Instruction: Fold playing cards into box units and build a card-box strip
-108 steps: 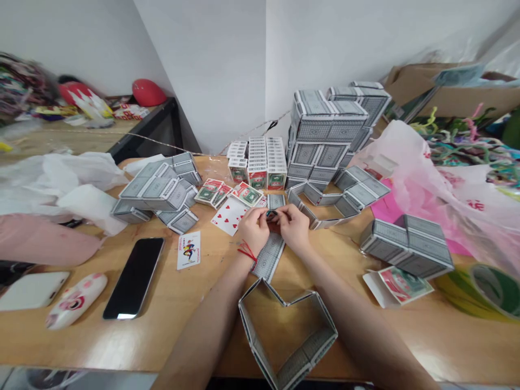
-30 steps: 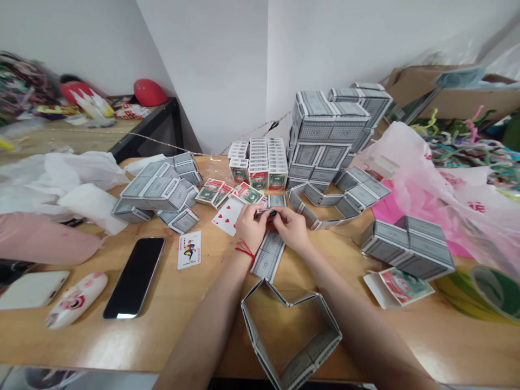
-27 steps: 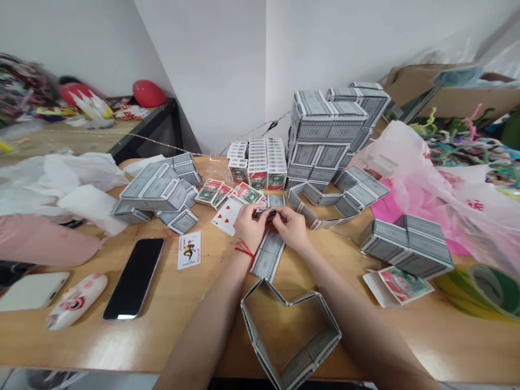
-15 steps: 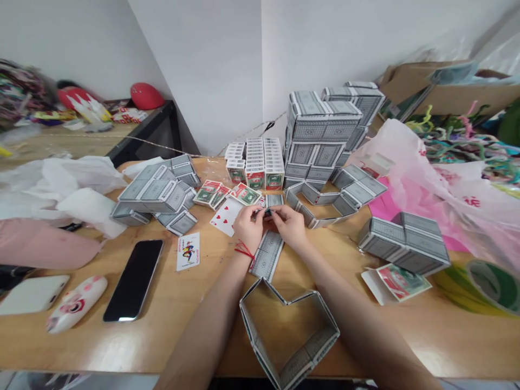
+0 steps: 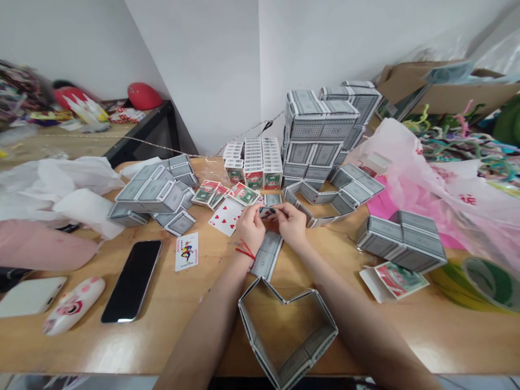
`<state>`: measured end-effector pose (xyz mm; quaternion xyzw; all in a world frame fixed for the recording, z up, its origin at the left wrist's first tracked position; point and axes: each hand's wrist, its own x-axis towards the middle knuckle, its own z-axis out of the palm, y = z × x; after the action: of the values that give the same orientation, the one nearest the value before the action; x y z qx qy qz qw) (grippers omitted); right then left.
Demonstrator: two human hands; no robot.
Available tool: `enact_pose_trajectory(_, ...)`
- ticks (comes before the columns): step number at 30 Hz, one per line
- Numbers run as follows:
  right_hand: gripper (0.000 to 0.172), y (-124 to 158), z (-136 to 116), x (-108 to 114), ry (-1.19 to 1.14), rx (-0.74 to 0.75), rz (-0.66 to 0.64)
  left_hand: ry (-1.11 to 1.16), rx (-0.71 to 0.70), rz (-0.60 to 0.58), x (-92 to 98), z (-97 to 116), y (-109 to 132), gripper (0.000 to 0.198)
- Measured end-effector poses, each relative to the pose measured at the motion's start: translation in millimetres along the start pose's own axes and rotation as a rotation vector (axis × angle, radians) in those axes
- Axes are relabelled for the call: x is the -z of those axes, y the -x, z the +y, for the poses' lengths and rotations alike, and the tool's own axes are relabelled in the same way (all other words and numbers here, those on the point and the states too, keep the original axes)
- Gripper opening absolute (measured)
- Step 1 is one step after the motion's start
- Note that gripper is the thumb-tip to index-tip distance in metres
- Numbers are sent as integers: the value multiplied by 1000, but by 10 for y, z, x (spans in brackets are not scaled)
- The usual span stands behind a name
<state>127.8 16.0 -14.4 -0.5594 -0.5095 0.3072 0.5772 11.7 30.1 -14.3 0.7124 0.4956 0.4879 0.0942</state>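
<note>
My left hand [image 5: 251, 228] and my right hand [image 5: 291, 226] meet near the middle of the table, each pinching one end of a small card piece [image 5: 267, 213]. Under and in front of them lies a strip of grey-backed cards [image 5: 267, 254]. A heart-shaped frame of folded cards [image 5: 298, 363] stands between my forearms. Just left of my left hand, a card with red hearts [image 5: 226, 215] lies face up. Another frame of folded cards [image 5: 320, 219] is right of my right hand.
Card boxes [image 5: 254, 162] stand behind the hands, beside a tall card-block stack [image 5: 323, 127]. Card blocks [image 5: 152, 189], a joker card [image 5: 187, 252] and a phone [image 5: 132, 281] lie left. At right are more blocks [image 5: 402, 238], an opened card box [image 5: 400, 280] and tape [image 5: 475, 281].
The card piece between my fingers has turned and shows more of its printed face. My hands have shifted very slightly, and the whole view has moved a little.
</note>
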Motion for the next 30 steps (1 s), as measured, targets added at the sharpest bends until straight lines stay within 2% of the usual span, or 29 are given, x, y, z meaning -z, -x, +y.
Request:
enact_pose_trajectory(5, 14, -13, -5, 3, 27, 37, 59, -8, -11, -8, 13, 9, -4, 34)
enact_pose_trajectory(11, 24, -24, 27, 10, 147, 42, 137, 41, -116, -26, 38, 30, -15, 24)
enact_pose_trajectory(16, 24, -8, -1, 17, 194, 21, 100, 56, -128, -14, 41, 37, -27, 19)
enact_pose_trajectory(22, 18, 19, -29, 23, 276, 117, 69, 47, -94, 25, 21, 30, -23, 11)
enact_pose_trajectory(30, 17, 2, 29, 45, 288, 180, 49, -13, -41, 35, -12, 14, 3, 11)
